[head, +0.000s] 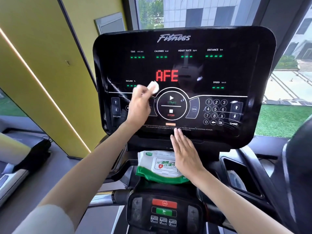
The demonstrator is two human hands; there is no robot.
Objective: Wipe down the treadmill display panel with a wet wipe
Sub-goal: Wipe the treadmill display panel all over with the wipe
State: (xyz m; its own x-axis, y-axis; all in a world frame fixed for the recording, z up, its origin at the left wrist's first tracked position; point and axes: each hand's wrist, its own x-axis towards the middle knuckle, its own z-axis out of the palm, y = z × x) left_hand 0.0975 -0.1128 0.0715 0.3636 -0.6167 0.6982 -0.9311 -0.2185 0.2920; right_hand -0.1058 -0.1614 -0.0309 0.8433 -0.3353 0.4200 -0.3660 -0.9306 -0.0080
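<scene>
The black glossy treadmill display panel (pixel 202 70) fills the middle of the head view, showing red letters "AFE" and green dashes. My left hand (pixel 139 105) is raised against the panel's left half and pinches a small bunched white wet wipe (pixel 154 86) just under the INCLINE readout. A wet streak shows on the glass to the left of it. My right hand (pixel 184 153) is held flat with straight fingers below the panel's bottom edge, over the green and white wet wipe pack (pixel 152 168), holding nothing.
The wipe pack lies on the console tray under the panel. Below it is a lower control pad (pixel 164 211) with red and green buttons between the handlebars. A cup-holder recess (pixel 239 174) sits at right. Yellow wall at left, windows behind.
</scene>
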